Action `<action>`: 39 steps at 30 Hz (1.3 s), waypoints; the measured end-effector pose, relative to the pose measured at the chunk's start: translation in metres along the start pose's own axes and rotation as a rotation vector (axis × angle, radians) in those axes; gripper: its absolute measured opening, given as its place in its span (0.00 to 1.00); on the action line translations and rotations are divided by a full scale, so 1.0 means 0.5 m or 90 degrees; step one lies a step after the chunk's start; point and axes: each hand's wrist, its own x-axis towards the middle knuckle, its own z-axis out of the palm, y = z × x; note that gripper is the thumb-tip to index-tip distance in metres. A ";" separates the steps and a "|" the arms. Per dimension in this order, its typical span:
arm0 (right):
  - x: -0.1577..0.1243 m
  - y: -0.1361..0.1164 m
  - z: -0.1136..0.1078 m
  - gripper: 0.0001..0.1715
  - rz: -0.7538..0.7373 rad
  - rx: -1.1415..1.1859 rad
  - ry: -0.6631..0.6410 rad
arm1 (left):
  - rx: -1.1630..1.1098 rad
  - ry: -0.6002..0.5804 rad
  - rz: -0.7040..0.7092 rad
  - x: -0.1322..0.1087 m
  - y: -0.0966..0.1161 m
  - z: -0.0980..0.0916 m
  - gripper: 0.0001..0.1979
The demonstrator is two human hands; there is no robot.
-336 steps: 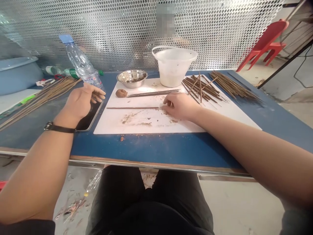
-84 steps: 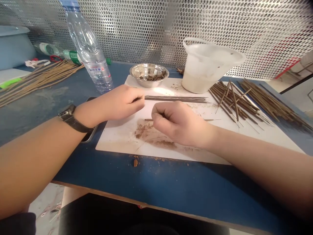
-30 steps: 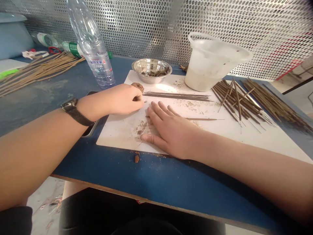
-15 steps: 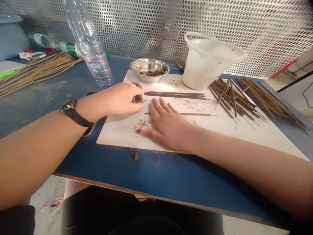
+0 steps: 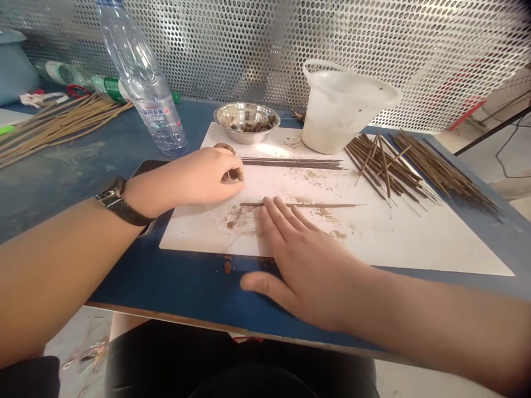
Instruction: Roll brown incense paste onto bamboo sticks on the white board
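My right hand (image 5: 302, 260) lies flat and open on the white board (image 5: 415, 243), fingertips just touching a thin brown-coated stick (image 5: 323, 205) that lies crosswise. My left hand (image 5: 199, 176), with a wristwatch, rests at the board's left edge, its fingers pinched on a small brown lump of paste (image 5: 235, 173). Behind it lies a neat row of coated sticks (image 5: 290, 163). Brown powder is smeared on the board near both hands.
A steel bowl (image 5: 246, 120), a white plastic bucket (image 5: 344, 108) and a water bottle (image 5: 143, 88) stand at the back. Piles of sticks (image 5: 390, 166) lie right; bare sticks (image 5: 53, 124) lie far left. A phone (image 5: 143, 166) sits under my left wrist. Perforated metal screen behind.
My right hand has drawn back toward the table's near edge, and the stick has rolled out from under the palm to the fingertips. My left hand has stayed put.
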 end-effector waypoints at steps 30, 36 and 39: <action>-0.124 0.333 -0.134 0.12 0.119 -0.070 0.024 | -0.067 0.004 0.015 -0.027 0.072 0.055 0.29; -0.118 0.305 -0.127 0.11 0.099 -0.080 -0.017 | -0.024 -0.005 -0.008 -0.017 0.058 0.034 0.32; -0.105 0.292 -0.111 0.12 0.054 -0.061 -0.005 | -0.009 0.003 -0.001 -0.013 0.052 0.030 0.31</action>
